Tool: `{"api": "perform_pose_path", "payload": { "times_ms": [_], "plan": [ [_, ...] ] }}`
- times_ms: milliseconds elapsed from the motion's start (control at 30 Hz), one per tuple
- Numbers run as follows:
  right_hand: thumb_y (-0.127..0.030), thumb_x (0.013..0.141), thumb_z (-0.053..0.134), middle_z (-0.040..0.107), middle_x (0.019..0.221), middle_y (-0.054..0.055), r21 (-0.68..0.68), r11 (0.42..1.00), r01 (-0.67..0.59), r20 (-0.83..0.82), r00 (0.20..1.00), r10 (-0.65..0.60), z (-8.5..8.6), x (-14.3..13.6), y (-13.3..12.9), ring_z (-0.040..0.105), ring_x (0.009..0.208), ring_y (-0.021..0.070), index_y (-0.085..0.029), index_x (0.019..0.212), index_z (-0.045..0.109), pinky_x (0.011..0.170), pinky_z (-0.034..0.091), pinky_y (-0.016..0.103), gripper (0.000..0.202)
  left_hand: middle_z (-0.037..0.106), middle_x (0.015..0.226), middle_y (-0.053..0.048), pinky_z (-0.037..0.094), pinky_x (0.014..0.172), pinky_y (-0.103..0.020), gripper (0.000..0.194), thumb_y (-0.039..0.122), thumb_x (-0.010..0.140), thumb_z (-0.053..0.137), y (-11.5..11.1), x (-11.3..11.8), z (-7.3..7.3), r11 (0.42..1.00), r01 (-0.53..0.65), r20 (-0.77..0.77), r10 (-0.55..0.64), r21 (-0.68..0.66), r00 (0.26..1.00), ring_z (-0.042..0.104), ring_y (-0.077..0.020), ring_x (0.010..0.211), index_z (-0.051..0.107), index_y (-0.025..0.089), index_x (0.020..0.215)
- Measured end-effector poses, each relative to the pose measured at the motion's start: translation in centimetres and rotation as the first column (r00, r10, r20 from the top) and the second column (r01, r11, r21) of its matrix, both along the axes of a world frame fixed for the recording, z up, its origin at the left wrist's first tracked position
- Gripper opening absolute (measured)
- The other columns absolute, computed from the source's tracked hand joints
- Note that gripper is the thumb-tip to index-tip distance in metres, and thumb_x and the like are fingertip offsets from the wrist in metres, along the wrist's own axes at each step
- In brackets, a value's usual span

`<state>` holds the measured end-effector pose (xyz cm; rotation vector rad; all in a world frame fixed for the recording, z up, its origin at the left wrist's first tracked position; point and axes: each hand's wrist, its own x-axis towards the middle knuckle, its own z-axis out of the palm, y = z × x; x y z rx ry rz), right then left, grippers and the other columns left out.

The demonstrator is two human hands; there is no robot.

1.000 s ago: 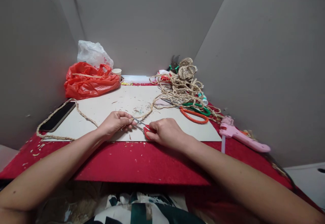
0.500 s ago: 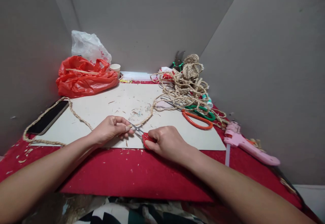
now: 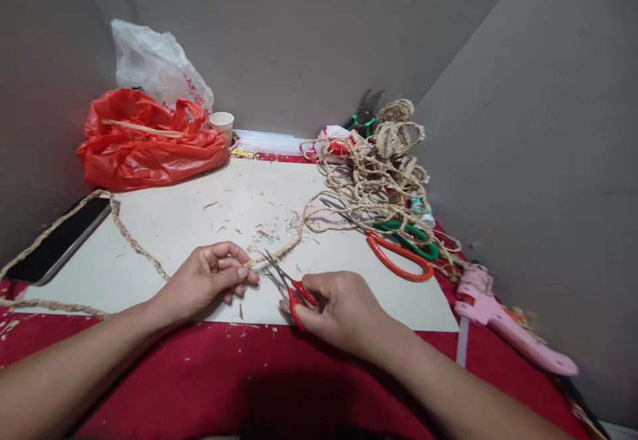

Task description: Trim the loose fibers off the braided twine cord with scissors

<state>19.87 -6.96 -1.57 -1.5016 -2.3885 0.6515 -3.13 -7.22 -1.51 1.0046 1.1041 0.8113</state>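
Note:
Between the thumb and fingers of my left hand [image 3: 216, 274] is a braided straw rope [image 3: 290, 246]. The rope runs right into a tangled heap, and more of it loops out on the left past my forearm. My right hand [image 3: 339, 307] grips small red-handled scissors [image 3: 302, 294], its fingers in the handle loops. The blades are parted, with their tips beside the rope just right of my left fingertips. Whether they touch the rope I cannot tell. Under both hands lies a white board [image 3: 179, 227] with scattered straw scraps.
A rope heap [image 3: 389, 167] fills the back right, with larger orange-and-green-handled scissors [image 3: 399, 254] before it. A pink glue gun [image 3: 513, 333] lies on the right. At left are a phone [image 3: 60, 240] and a red plastic bag [image 3: 149, 154]; a paper cup [image 3: 222, 121] stands behind.
The scissors' blades have spread apart and their handles have opened in my right hand. My left hand still pinches the rope. The whole view has shifted closer to the table.

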Motion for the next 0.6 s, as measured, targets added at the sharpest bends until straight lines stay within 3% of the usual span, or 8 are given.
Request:
{"api": "perform_pose_path", "payload": {
  "times_ms": [367,600],
  "plan": [
    [-0.034,0.075,0.055,0.039,0.045,-0.006,0.074,0.993,-0.097,0.099,0.991,0.090,0.1,-0.6,-1.0,0.024,0.046,0.0088,-0.019,0.053,0.047,0.050,0.018,0.025,0.028,0.066,0.064,-0.002,0.034,0.048,-0.021,0.016,0.028,0.075,0.069,-0.1,-0.2,0.2,0.997,0.063,-0.013,-0.062,0.049,0.998,0.045,-0.0063,0.046,0.064,0.015,0.082],
    [-0.034,0.076,0.054,0.051,0.048,-0.001,0.207,0.969,-0.138,0.205,0.974,0.095,0.6,-1.0,-1.1,0.032,0.046,0.0093,-0.018,0.056,0.057,0.052,0.017,0.026,0.026,0.062,0.060,0.001,0.034,0.048,-0.021,0.020,0.026,0.067,0.075,0.0,-0.4,0.1,0.999,0.002,-0.003,-0.002,0.044,1.000,0.046,-0.0055,0.044,0.066,0.013,0.079]
  ]
}}
